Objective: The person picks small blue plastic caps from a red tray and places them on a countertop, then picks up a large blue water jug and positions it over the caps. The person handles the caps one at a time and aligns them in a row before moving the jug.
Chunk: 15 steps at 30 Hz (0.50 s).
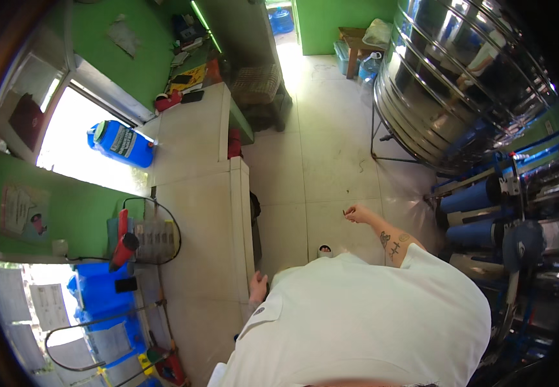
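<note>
My right hand (357, 214) is stretched out ahead of me over the tiled floor, its forearm bare below a white sleeve. The fingers are pinched together, and a small dark object (344, 213) sticks out at their tips, too small to name. Low beside the edge of the tiled counter (192, 213), my left hand (258, 286) hangs with its fingers a little apart. I see nothing held in it. My white shirt hides much of the left arm.
A large ribbed steel tank (447, 97) stands on a frame at the right, above blue cylinders (469, 197) and pipes. On the counter's left are a blue water jug (124, 143) and a red heat gun (123, 248). A stool (253, 87) stands farther ahead.
</note>
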Each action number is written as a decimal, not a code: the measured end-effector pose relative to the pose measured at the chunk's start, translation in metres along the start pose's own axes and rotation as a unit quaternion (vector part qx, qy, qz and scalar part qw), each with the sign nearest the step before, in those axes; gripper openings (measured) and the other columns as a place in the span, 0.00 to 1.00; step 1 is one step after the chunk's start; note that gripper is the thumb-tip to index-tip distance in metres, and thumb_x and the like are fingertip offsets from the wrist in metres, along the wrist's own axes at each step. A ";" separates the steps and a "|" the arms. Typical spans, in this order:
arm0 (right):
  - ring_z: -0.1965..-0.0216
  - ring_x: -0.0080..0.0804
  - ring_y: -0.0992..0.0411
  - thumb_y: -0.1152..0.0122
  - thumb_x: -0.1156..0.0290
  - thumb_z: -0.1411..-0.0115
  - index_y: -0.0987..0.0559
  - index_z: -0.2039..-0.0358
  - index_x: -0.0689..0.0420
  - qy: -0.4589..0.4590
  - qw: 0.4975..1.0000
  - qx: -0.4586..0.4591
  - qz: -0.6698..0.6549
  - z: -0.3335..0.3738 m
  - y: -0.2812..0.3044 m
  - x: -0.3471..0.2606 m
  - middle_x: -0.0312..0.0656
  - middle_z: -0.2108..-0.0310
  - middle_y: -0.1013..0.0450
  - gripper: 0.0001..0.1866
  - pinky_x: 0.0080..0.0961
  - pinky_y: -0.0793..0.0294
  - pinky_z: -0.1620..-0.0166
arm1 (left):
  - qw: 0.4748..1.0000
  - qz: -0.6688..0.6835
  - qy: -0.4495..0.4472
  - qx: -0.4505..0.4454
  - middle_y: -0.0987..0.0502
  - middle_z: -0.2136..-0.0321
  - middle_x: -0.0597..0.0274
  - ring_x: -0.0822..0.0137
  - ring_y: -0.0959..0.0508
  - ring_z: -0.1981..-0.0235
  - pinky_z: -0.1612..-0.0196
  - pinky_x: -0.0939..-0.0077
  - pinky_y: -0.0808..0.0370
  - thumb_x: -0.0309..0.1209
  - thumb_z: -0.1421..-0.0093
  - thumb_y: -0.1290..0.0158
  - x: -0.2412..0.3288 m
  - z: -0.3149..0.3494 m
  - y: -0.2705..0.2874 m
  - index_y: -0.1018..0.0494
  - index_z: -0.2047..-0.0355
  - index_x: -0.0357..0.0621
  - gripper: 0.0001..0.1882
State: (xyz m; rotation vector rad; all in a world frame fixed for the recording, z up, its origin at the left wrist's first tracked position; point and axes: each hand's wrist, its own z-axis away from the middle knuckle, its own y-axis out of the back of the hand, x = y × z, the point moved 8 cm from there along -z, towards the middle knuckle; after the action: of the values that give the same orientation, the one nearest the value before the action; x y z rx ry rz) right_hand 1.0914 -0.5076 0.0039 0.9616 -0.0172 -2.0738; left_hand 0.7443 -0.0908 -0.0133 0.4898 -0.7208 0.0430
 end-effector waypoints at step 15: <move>0.74 0.26 0.26 0.32 0.70 0.44 0.20 0.60 0.63 -0.109 0.992 0.060 -0.012 -0.100 0.204 -0.023 0.41 0.72 0.22 0.14 0.23 0.26 0.72 | 0.914 -0.294 0.142 -0.239 0.36 0.36 0.48 0.50 0.37 0.34 0.34 0.58 0.38 0.49 0.39 0.49 0.188 -0.266 -0.050 0.37 0.36 0.41 0.36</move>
State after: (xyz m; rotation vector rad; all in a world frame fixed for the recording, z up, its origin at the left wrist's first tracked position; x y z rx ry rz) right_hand 1.3018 -0.5947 0.0151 0.8044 -0.2475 -2.2121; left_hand 1.0623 -0.0410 -0.0847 0.2032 -0.2568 -0.6061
